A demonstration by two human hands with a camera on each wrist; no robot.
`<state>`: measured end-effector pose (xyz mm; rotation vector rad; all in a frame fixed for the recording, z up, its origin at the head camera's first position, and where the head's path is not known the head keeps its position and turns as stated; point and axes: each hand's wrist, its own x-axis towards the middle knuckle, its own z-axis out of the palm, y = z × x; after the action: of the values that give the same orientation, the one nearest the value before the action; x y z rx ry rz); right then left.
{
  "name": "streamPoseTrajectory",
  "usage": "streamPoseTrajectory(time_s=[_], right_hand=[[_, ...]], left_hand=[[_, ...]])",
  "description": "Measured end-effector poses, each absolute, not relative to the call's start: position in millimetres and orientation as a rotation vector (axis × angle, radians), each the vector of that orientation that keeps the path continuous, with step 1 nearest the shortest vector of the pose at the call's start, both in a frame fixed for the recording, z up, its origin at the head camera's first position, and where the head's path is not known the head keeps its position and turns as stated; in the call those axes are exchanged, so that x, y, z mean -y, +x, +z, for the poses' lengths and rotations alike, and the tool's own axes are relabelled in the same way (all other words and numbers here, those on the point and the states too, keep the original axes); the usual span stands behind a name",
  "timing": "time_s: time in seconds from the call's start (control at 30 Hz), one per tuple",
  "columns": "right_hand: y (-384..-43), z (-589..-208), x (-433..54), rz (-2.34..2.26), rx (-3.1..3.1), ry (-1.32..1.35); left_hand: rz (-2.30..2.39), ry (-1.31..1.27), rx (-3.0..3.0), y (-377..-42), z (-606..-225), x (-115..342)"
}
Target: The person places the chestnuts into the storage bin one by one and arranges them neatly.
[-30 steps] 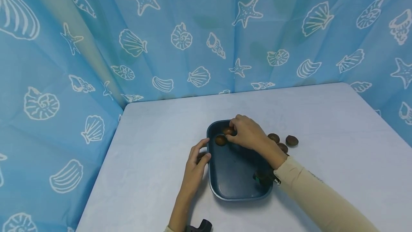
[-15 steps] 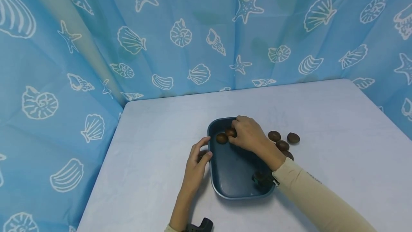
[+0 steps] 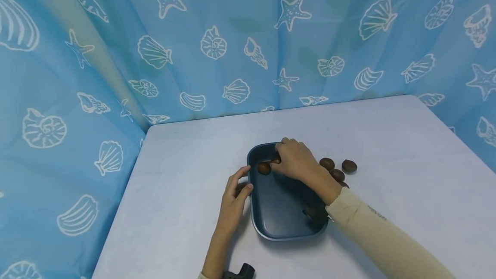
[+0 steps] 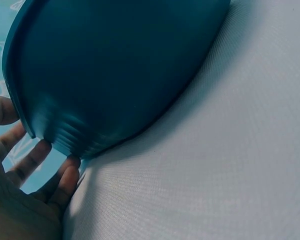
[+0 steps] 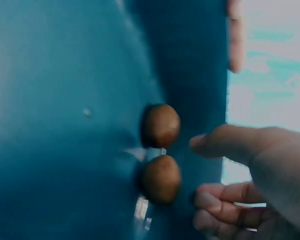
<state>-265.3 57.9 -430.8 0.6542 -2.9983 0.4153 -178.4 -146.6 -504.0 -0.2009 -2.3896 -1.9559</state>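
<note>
A dark blue rectangular tray (image 3: 280, 210) stands on the white-covered table. Two brown chestnuts lie side by side at its far end: one chestnut (image 3: 264, 168) shows whole in the head view, the other (image 3: 275, 159) is partly covered by my right hand (image 3: 298, 160). In the right wrist view, the thumb and fingers of that hand (image 5: 240, 175) are parted and stand just off both chestnuts. My left hand (image 3: 232, 197) touches the tray's left side with spread fingers. Its fingertips (image 4: 40, 150) meet the outer wall in the left wrist view.
Several more chestnuts (image 3: 337, 175) lie on the table (image 3: 193, 154) right of the tray, beside my right forearm. A blue curtain (image 3: 217, 20) with white shells and starfish hangs behind and left of the table.
My right hand has stayed over the tray's far end and now hides more of the second chestnut. The left hand has kept its place; the head view shifts slightly.
</note>
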Motion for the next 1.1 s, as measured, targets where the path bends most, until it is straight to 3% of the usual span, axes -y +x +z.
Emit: streamPoseTrajectory(time_s=[0.43,0.87,1.1], right_hand=[[-239,-414,-98,1.071,2.696,0.542],[-225,-410,-119,1.057,2.433,0.610],[-229,-422,-149,1.024,2.466,0.485]], left_hand=[[-1.939,-0.201,2.373,-178,-505,148],[-1.925,-0.187,2.406,-179,-504,152],[-1.949,-0.184,2.401,-179,-504,149]])
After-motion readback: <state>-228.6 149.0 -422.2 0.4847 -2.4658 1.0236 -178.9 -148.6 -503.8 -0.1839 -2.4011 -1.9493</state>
